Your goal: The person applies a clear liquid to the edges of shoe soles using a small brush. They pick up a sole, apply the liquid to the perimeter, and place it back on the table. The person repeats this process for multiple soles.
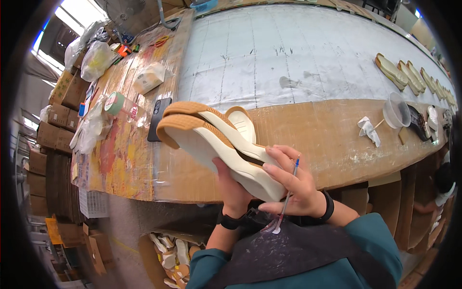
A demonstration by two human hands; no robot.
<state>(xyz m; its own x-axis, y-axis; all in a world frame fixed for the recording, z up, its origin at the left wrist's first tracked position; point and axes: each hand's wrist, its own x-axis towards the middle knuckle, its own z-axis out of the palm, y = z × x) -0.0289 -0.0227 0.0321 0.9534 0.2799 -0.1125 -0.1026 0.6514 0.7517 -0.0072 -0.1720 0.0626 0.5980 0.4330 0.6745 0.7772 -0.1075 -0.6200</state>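
Two white shoe soles with tan ends (236, 159) lie together, one against the other, held tilted over the near table edge. My left hand (232, 190) closes around their near side, thumb against the nearer sole. On their right end rest the fingertips of my right hand (301, 185), its thumb below. A thin pen with a blue tip (288, 198) is tucked between the right-hand fingers, pointing up. Just behind the pair, another sole (241, 124) rests on the table, partly covered by them.
Brown cardboard (332, 139) covers the near table, with a white sheet (240, 53) beyond. Several soles (392, 71) line the right. A clear plastic cup (396, 111) and crumpled tissue (369, 131) stand right; a dark phone (160, 118) and jar (125, 107) left. Below is a box of soles (149, 255).
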